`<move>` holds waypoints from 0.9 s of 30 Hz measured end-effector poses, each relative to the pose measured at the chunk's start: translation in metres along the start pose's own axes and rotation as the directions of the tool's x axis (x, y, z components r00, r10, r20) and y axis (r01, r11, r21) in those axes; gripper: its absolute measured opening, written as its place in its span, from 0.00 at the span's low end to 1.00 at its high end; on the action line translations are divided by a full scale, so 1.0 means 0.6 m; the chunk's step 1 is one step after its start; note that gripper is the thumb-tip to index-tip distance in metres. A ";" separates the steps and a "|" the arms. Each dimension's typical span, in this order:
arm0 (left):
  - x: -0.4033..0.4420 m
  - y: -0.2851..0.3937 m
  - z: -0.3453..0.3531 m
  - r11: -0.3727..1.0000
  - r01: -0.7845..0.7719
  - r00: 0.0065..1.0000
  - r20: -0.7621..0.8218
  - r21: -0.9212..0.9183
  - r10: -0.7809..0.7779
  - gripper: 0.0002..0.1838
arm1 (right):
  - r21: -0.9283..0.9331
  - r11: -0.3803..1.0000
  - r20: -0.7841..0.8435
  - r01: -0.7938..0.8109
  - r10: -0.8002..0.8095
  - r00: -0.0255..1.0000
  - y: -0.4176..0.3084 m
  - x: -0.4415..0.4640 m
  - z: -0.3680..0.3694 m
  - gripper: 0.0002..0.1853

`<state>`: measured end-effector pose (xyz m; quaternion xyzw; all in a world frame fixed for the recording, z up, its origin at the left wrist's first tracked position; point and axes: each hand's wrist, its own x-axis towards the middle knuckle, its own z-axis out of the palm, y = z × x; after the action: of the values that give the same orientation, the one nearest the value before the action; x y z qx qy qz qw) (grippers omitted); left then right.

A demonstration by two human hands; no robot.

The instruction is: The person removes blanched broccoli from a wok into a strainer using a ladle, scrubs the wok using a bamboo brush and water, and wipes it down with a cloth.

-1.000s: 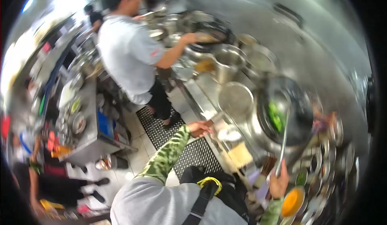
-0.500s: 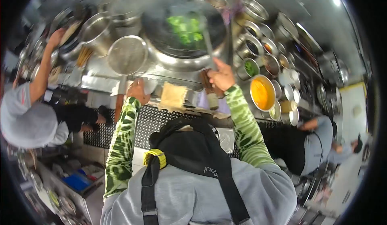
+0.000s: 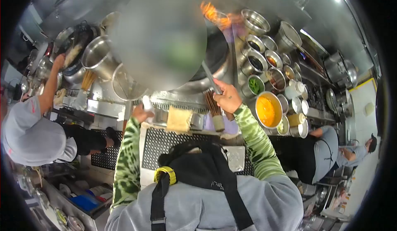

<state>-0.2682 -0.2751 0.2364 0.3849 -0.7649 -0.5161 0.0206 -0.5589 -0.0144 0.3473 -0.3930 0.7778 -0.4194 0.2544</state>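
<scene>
My right hand (image 3: pixel 228 97) is closed around the metal handle of a long ladle (image 3: pixel 209 74). The ladle's far end is lost in a large round blur. Part of a dark wok (image 3: pixel 217 45) shows at the right of that blur, and green food can only be guessed inside it. My left hand (image 3: pixel 142 114), closed, grips a small white object (image 3: pixel 147 103) whose kind I cannot make out. Just above that hand is a round mesh strainer (image 3: pixel 124 84), partly covered by the blur. Between my hands lies a folded yellowish cloth (image 3: pixel 179 118) on the counter edge.
Orange flames (image 3: pixel 215 15) rise behind the wok's right side. A pot of orange liquid (image 3: pixel 268 110) and several sauce containers (image 3: pixel 256 61) stand at the right. A bamboo brush (image 3: pixel 215 115) sits near my right hand. Co-workers are at the left (image 3: pixel 35 131) and right (image 3: pixel 324 152).
Flames have appeared behind the wok, and a blur now covers most of it. My left hand has shifted down slightly, with the white object now standing up from it. My right hand still holds the ladle.
</scene>
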 end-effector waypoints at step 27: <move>0.006 0.272 0.105 0.405 0.288 0.949 0.314 -0.868 -0.002 0.12 | -0.491 0.797 0.304 0.352 -0.222 0.926 -0.193 -0.260 -0.161 0.30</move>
<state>-0.3904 -0.2010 0.3371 0.3061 -0.3243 -0.8917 0.0776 -0.4953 0.1190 0.5062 -0.6084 0.7594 -0.1701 0.1556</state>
